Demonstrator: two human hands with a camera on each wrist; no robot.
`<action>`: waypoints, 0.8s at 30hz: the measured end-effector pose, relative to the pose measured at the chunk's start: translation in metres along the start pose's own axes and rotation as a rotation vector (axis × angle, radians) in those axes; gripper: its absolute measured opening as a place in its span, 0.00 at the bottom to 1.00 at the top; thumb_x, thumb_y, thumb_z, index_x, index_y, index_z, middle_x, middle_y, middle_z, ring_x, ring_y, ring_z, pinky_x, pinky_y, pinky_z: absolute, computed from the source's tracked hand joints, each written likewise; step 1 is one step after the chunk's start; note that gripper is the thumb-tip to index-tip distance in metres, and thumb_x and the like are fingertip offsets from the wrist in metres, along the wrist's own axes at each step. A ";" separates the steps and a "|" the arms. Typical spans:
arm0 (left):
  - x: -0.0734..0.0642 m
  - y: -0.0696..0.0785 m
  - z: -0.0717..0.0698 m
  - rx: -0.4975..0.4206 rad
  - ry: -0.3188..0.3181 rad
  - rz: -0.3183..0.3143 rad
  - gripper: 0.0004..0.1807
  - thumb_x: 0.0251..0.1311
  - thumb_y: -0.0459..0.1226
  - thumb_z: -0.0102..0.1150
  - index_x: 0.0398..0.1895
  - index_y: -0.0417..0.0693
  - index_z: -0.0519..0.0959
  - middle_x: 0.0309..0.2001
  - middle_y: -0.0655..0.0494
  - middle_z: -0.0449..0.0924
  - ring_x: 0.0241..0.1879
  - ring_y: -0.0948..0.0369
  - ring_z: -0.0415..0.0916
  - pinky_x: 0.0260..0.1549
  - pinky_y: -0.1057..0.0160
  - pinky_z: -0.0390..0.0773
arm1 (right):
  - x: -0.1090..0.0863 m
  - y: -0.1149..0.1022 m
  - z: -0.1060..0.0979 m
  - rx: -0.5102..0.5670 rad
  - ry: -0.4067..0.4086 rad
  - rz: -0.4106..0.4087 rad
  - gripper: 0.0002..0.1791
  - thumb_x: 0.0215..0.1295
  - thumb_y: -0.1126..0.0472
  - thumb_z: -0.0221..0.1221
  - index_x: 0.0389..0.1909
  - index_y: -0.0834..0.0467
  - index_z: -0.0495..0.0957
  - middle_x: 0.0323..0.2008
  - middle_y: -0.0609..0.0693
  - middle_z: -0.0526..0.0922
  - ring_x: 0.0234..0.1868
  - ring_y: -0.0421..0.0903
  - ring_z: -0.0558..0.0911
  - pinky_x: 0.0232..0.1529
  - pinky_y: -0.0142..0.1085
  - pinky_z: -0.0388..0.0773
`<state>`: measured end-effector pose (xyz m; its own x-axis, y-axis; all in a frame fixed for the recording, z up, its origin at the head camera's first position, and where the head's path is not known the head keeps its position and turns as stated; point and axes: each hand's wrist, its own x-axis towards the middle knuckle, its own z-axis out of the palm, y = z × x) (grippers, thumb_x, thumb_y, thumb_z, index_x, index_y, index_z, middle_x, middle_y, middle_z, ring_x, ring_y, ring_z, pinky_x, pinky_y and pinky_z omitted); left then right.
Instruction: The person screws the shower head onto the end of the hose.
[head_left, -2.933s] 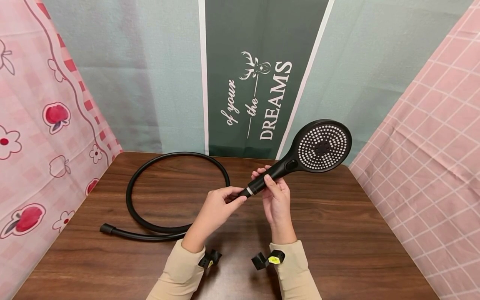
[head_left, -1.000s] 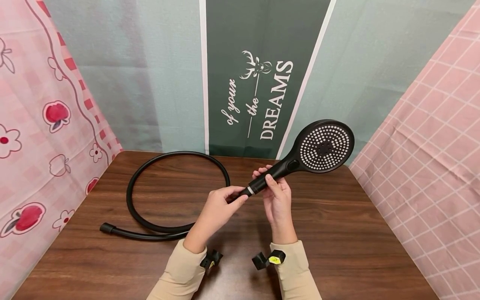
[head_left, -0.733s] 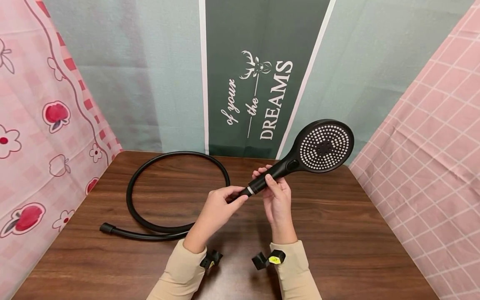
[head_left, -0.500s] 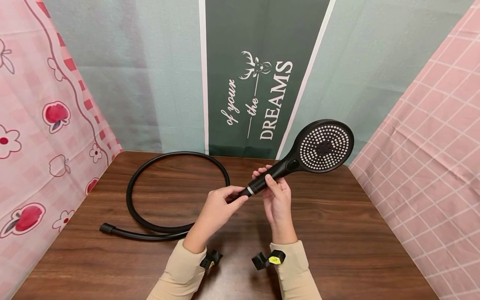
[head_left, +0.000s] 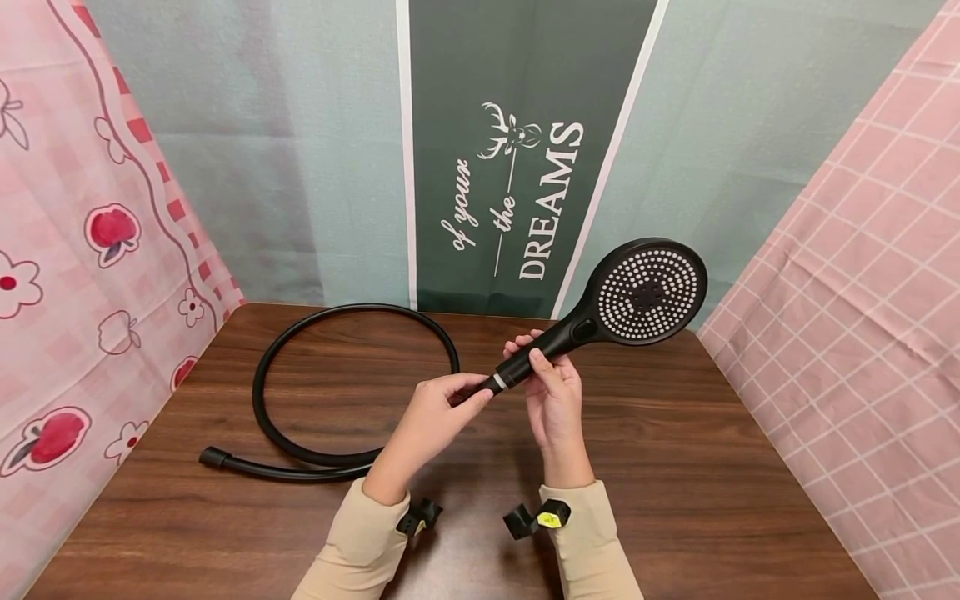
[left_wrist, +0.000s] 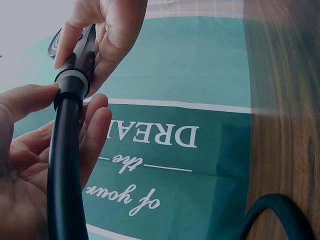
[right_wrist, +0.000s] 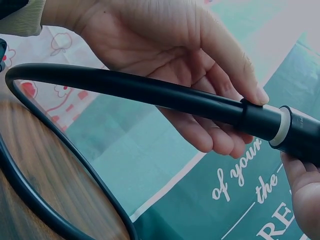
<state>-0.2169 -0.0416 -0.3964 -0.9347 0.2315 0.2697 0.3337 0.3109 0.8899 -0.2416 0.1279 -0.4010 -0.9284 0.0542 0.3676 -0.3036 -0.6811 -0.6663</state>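
A black shower head (head_left: 648, 292) is held up above the table, its face of pale nozzles tilted toward me. My right hand (head_left: 555, 408) grips its handle, thumb in front and fingers behind. My left hand (head_left: 431, 421) pinches the end connector (right_wrist: 262, 121) of a black shower hose (head_left: 259, 392) between thumb and fingers. That connector lines up with the handle's lower end, and a white ring (right_wrist: 281, 126) shows where they meet. In the left wrist view, the connector also sits right against the handle. How far it is threaded on is hidden.
The rest of the hose loops on the brown wooden table (head_left: 675, 500), its free end fitting (head_left: 215, 457) lying at the left. Printed cloths hang behind and at both sides, a green one (head_left: 525, 50) at the back. Small black cameras (head_left: 536, 519) sit at the wrists.
Very little differs. Both hands keep the same grips, and the shower head has shifted only slightly. The hose loop lies where it was.
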 end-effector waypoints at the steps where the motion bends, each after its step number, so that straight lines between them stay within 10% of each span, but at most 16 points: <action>1: 0.000 0.000 0.000 0.002 -0.001 0.001 0.13 0.65 0.39 0.64 0.50 0.46 0.85 0.40 0.52 0.87 0.32 0.64 0.77 0.31 0.68 0.77 | 0.000 0.000 0.000 -0.002 0.001 0.000 0.10 0.73 0.70 0.51 0.50 0.60 0.76 0.41 0.51 0.87 0.45 0.45 0.88 0.56 0.39 0.80; 24: 0.000 0.000 0.003 0.010 0.030 0.023 0.12 0.63 0.37 0.66 0.48 0.46 0.86 0.38 0.53 0.87 0.31 0.65 0.77 0.30 0.69 0.77 | 0.000 0.000 0.001 0.014 0.016 0.007 0.10 0.73 0.72 0.50 0.51 0.64 0.74 0.40 0.51 0.87 0.45 0.45 0.88 0.57 0.39 0.79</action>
<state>-0.2167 -0.0391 -0.3978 -0.9299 0.2107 0.3016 0.3566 0.3146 0.8797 -0.2413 0.1267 -0.4004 -0.9337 0.0607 0.3528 -0.2942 -0.6915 -0.6598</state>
